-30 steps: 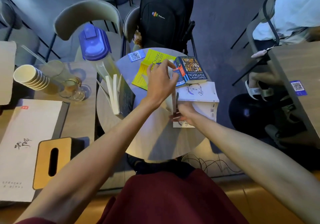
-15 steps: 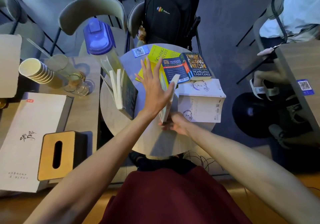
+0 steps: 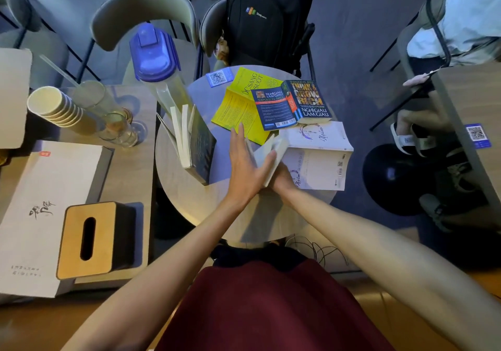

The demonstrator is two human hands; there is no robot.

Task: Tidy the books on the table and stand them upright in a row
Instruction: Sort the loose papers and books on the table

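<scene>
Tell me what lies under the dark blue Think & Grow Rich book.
The blue book overlaps the open yellow book and the white book's top edge. Anything else beneath it is covered.

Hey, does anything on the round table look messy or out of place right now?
Yes. Three books lie splayed open, cover-side up: the yellow book, the blue book overlapping it, and the white book. Only the standing books on the left are upright, and they lean.
</scene>
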